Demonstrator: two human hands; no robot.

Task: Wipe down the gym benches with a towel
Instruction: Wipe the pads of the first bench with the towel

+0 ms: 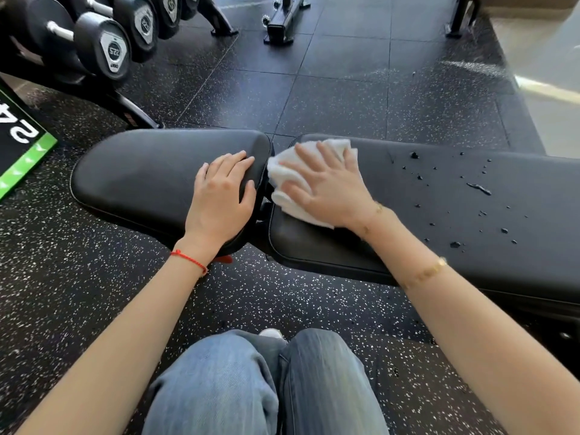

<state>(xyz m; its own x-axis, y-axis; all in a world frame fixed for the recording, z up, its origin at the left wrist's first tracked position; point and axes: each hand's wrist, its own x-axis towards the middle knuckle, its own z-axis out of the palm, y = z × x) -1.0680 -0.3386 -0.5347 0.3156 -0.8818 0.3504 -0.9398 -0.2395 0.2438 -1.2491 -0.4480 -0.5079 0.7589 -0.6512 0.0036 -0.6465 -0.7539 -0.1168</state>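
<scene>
Knees in blue jeans [266,387] sit nearest, over speckled rubber floor [78,277]. Beyond them, both hands lie flat with fingers spread: the left hand [224,188] rests bare on the seat pad [141,177], steadying it, while the right hand [326,183] presses a white towel [282,174] onto the near end of the long back pad [439,246]. Wiping looks under way. Droplets [478,188] remain farther right, so the next stroke should sweep the towel that way. Dumbbells [103,48] stand beyond.

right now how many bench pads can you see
2: the seat pad on the left under the left hand, and the long back pad on the right, under the towel.
</scene>
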